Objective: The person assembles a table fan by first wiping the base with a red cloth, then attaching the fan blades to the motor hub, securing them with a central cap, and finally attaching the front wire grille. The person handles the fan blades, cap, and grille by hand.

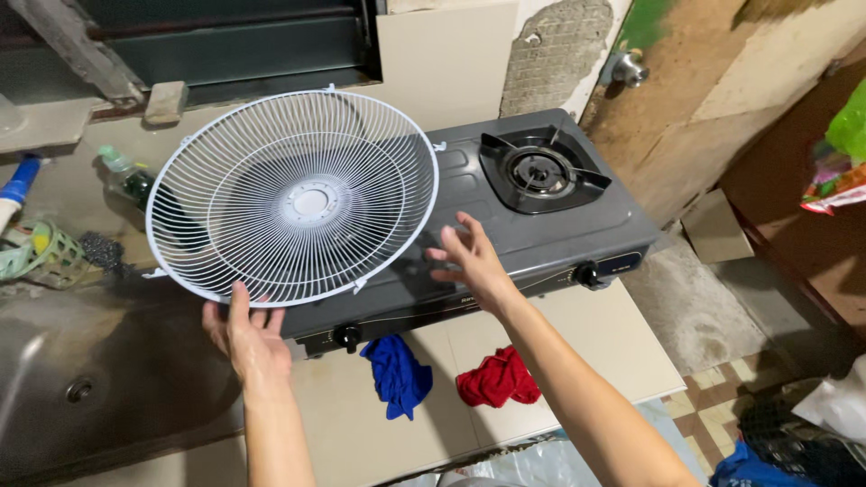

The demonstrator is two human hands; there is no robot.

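**Fan Guard Held Over Stove, One-Hand Support**

Forearms enter from the bottom edge and reach up over the pale tabletop (595, 343). Left hand (245, 335) grips the white wire fan guard (298, 198) at its lower rim, fingers wrapped over the outer ring; this grip carries the guard. Right hand (471, 261) is released, fingers spread, just beside the guard's lower right rim and not touching it as far as the view shows.

**Position of the guard.** It is held in the air, tilted with its dished face toward the camera, above the left half of the dark two-burner gas stove (541, 225). It covers the left burner area; the right burner (541, 171) is exposed.

**Surroundings.** A blue cloth (397, 374) and a red cloth (496, 379) lie on the tabletop in front of the stove. A steel sink (108, 379) sits to the left.

**Step in hand (judgement).** The guard is being handled and repositioned, with support on one side only.

**Next move requirement (judgement).** A second grip on the opposite rim is called for, because the thin wire ring can flex or swing under a single hold.
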